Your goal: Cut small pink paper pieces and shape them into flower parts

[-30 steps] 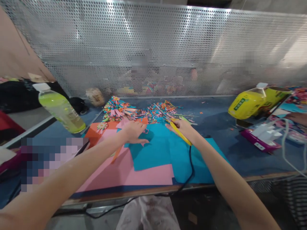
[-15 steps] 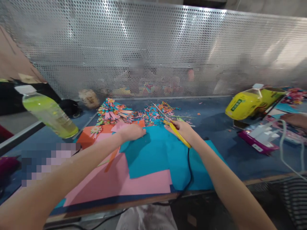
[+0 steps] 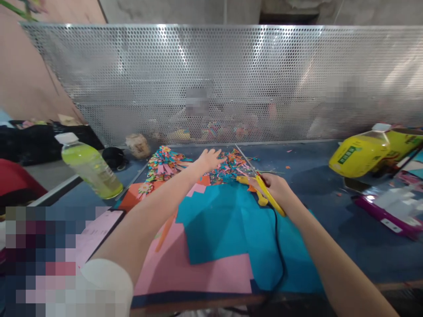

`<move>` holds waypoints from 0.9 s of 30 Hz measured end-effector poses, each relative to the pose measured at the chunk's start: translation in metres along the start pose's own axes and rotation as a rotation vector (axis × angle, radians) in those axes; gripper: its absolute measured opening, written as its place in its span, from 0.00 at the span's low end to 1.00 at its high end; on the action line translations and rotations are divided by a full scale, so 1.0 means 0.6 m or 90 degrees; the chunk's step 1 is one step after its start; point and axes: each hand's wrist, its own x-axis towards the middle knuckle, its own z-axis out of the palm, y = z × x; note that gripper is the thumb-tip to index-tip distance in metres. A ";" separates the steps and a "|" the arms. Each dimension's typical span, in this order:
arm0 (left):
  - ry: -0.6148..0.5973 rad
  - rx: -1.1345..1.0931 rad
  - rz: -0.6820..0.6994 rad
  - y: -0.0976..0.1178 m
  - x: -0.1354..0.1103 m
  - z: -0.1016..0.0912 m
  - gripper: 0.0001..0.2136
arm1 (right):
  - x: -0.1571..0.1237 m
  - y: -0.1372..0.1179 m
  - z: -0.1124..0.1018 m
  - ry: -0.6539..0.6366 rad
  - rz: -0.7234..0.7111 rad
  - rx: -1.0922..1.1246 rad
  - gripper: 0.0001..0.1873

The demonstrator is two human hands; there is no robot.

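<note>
My right hand (image 3: 276, 188) grips a pair of scissors with yellow handles (image 3: 271, 197), the blades angled up and away to the left. A bit of orange paper (image 3: 254, 189) shows by the handles. My left hand (image 3: 210, 160) reaches forward with its fingers spread, at the heap of cut paper scraps (image 3: 235, 165); it appears to hold nothing. Left of it is a pile of fringed multicoloured paper flowers (image 3: 165, 164). Blue paper sheets (image 3: 214, 224) lie below my hands, over a pink sheet (image 3: 194, 279).
A green drink bottle (image 3: 92, 169) stands left, near a black round object (image 3: 113, 157). To the right are a large yellow bottle (image 3: 360, 154) and a purple pack (image 3: 386, 215). A perforated metal panel (image 3: 231, 79) closes the back. A black cable (image 3: 280, 251) crosses the blue paper.
My left hand has moved from the blue paper's edge forward and right to the scraps, its fingers now spread. My right hand keeps the scissors. The view has tilted up and shifted left.
</note>
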 end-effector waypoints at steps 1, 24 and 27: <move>-0.006 -0.004 -0.006 -0.005 -0.008 0.002 0.17 | 0.001 -0.001 -0.001 -0.007 0.001 -0.004 0.26; -0.132 -0.032 -0.043 -0.059 -0.251 0.015 0.17 | -0.017 -0.019 0.048 -0.044 -0.092 -0.105 0.20; -0.099 -0.022 -0.057 -0.052 -0.245 -0.001 0.18 | -0.018 -0.019 0.046 -0.034 -0.107 -0.094 0.17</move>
